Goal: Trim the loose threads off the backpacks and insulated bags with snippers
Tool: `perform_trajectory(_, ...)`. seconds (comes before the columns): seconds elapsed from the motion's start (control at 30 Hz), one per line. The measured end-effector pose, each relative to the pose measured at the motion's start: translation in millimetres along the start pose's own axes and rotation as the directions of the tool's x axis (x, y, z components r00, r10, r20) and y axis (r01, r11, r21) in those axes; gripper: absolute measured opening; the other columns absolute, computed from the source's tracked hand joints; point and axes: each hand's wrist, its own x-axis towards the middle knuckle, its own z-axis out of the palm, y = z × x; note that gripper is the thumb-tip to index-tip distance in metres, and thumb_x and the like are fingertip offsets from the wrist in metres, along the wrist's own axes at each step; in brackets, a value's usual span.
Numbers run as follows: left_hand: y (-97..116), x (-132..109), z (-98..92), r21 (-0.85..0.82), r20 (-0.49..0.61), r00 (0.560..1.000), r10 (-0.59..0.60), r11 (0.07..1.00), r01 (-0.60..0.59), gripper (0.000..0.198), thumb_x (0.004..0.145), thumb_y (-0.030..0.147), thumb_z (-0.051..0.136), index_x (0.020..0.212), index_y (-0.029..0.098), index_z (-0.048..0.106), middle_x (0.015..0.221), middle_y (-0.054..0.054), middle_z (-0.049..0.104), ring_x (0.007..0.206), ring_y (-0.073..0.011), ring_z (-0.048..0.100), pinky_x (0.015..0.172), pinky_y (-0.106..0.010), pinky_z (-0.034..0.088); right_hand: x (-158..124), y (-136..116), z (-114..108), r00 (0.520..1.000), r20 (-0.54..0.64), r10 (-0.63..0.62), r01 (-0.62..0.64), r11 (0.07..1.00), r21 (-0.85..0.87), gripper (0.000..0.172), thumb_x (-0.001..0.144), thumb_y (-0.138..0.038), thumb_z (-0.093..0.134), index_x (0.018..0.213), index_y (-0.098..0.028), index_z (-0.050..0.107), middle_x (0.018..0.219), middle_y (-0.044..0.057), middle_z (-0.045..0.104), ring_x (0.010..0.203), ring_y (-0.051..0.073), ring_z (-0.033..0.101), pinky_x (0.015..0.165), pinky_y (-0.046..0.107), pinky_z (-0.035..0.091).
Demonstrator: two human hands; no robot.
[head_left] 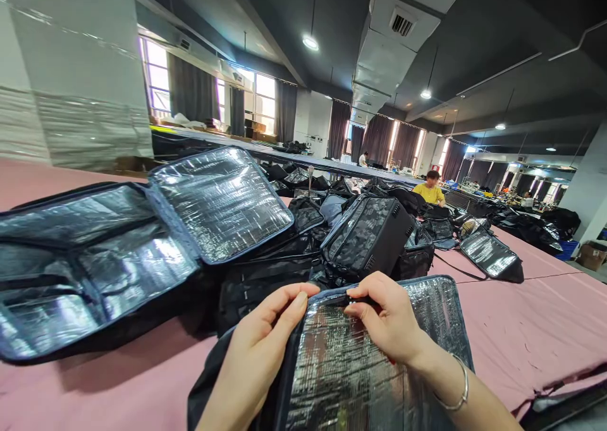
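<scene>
A black bag with a silver foil-lined flap (351,380) lies right in front of me. My left hand (268,330) pinches the dark edge binding at the flap's upper left corner between thumb and fingers. A short way along the same edge, my right hand (386,314) is closed with thumb and forefinger on a small dark piece, perhaps a zipper pull; the fingers mostly cover it. A metal bangle (462,383) circles my right wrist. Just beyond my hands stands a camouflage-patterned black bag (363,238).
An open foil-lined bag (137,260) with inner dividers spreads across the left of the pink-covered table (535,330). Another foil-lined bag (493,254) lies to the right. Piles of black bags fill the far side, where a person in a yellow top (429,193) sits.
</scene>
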Motion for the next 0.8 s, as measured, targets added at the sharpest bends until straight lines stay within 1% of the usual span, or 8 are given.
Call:
perform_trajectory(0.17, 0, -2, 0.4, 0.043, 0.009, 1.0, 0.027, 0.999, -0.027, 0.048, 0.067, 0.061, 0.065, 0.09, 0.019, 0.067, 0.091, -0.005, 0.067, 0.088, -0.0231, 0.06, 0.082, -0.032, 0.047, 4, 0, -4, 0.999, 0.039, -0.036, 0.039, 0.998, -0.057, 0.013, 0.091, -0.026, 0.055, 0.087, -0.016, 0.062, 0.078, 0.004, 0.06, 0.072, 0.015, 0.055, 0.063, 0.025, 0.043)
perform_trajectory(0.33, 0, -3, -1.4, 0.078, 0.033, 0.999, 0.041, 0.996, -0.044, 0.045, 0.07, 0.061, 0.062, 0.091, 0.021, 0.067, 0.095, -0.005, 0.066, 0.094, -0.0247, 0.058, 0.089, -0.035, 0.045, 8, -1, -2, 0.993, 0.076, -0.089, 0.097, 0.99, -0.105, 0.019, 0.093, -0.031, 0.052, 0.087, -0.016, 0.063, 0.078, 0.005, 0.061, 0.072, 0.016, 0.056, 0.063, 0.026, 0.044)
perform_trajectory(0.57, -2, -2, -1.4, 0.081, 0.055, 0.997, 0.057, 0.995, -0.061, 0.044, 0.072, 0.06, 0.06, 0.092, 0.021, 0.066, 0.096, -0.005, 0.066, 0.095, -0.0245, 0.058, 0.091, -0.035, 0.044, 11, 0, 3, 0.985, 0.053, -0.165, 0.171, 0.975, -0.143, 0.025, 0.095, -0.033, 0.048, 0.085, -0.016, 0.063, 0.075, 0.005, 0.06, 0.069, 0.016, 0.054, 0.061, 0.027, 0.043)
perform_trajectory(0.7, -1, -2, -0.7, 0.078, 0.042, 0.997, 0.066, 0.995, -0.069, 0.042, 0.073, 0.058, 0.061, 0.092, 0.02, 0.066, 0.096, -0.005, 0.066, 0.094, -0.0241, 0.058, 0.088, -0.034, 0.046, 11, 0, 2, 0.992, 0.017, -0.128, 0.129, 0.985, -0.117, 0.025, 0.095, -0.034, 0.048, 0.085, -0.017, 0.063, 0.075, 0.005, 0.06, 0.069, 0.016, 0.055, 0.061, 0.027, 0.044)
perform_trajectory(0.8, 0, -3, 0.5, 0.075, 0.021, 0.997, 0.071, 0.995, -0.072, 0.042, 0.073, 0.058, 0.06, 0.091, 0.02, 0.066, 0.096, -0.005, 0.065, 0.093, -0.0237, 0.059, 0.087, -0.033, 0.046, 10, -1, 1, 0.993, 0.035, -0.11, 0.113, 0.987, -0.112, 0.023, 0.094, -0.033, 0.049, 0.085, -0.017, 0.062, 0.075, 0.005, 0.061, 0.07, 0.016, 0.055, 0.061, 0.027, 0.044)
